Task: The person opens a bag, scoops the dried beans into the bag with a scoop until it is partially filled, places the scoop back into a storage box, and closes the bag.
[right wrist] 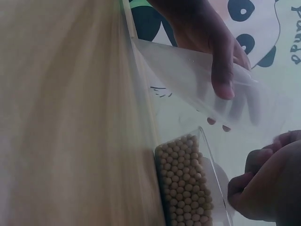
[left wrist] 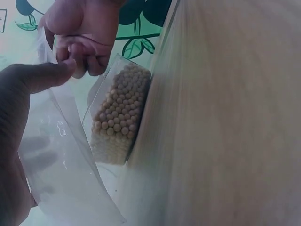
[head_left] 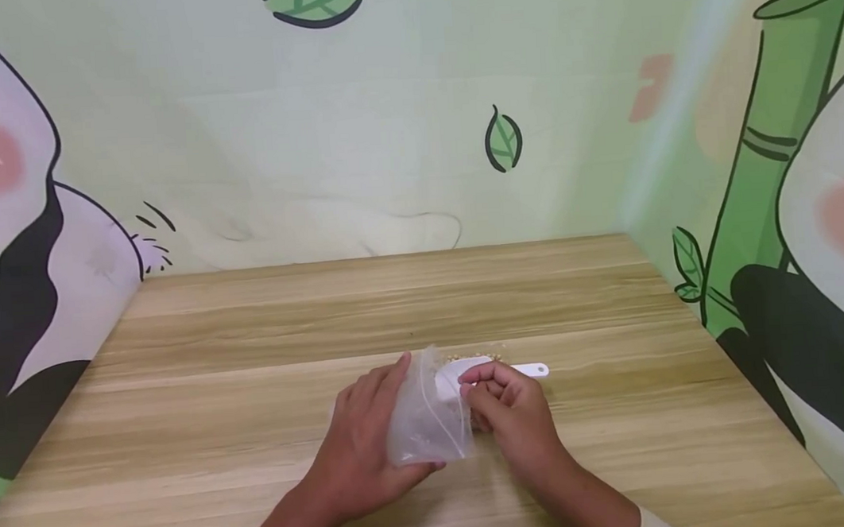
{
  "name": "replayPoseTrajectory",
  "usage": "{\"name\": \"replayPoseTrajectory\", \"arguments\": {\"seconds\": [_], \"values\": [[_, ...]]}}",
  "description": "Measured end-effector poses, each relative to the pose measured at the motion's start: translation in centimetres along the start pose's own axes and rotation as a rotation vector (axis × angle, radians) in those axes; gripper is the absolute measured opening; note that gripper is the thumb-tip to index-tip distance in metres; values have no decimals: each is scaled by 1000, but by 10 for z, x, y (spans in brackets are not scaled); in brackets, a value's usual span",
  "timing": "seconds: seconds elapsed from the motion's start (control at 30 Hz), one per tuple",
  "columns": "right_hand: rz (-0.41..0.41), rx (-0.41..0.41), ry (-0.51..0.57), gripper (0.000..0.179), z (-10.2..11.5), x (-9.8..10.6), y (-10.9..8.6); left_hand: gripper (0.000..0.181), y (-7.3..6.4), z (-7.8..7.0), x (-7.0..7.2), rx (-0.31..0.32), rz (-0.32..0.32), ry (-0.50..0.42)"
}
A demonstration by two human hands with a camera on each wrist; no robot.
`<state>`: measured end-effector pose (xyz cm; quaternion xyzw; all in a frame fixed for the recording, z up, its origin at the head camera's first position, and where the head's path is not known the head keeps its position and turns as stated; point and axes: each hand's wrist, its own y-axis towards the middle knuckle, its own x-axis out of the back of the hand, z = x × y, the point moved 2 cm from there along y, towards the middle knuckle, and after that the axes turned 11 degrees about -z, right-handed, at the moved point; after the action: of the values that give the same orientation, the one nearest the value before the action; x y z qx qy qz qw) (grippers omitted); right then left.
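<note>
A frosted translucent zip bag (head_left: 426,426) stands tilted between the two hands. My left hand (head_left: 360,446) grips it from the left, thumb along the near side and fingers on the far side. At the bag's right edge, my right hand (head_left: 517,414) pinches the plastic with thumb and forefinger, its other fingers curled. Behind the hands a clear box (right wrist: 210,153) holds many small round beige beans (right wrist: 183,183). A white scoop (head_left: 533,370) lies across the box, its handle pointing right; the bag and right hand partly cover it.
The wood-grain table (head_left: 253,320) reaches back to a wall cloth (head_left: 387,138) printed with pandas and leaves. Cloth panels also close off the left and right sides.
</note>
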<state>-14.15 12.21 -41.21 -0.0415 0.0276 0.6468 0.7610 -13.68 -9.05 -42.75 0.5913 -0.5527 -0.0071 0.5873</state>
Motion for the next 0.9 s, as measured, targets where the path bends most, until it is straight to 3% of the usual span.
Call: {"name": "replayPoseTrajectory", "arguments": {"seconds": [0.13, 0.3, 0.63, 0.9], "values": [[-10, 16, -38, 14, 3, 2, 0, 125, 0, 2, 2, -1, 13, -38], [-53, -24, -43, 13, 4, 3, -1, 125, 0, 3, 2, -4, 19, -66], [-78, -73, 10, 13, 2, 2, 0, 126, -1, 10, 2, 16, 53, -133], [-90, -82, 41, 11, 1, 3, 0, 130, -2, 17, -2, 41, 70, -124]]}}
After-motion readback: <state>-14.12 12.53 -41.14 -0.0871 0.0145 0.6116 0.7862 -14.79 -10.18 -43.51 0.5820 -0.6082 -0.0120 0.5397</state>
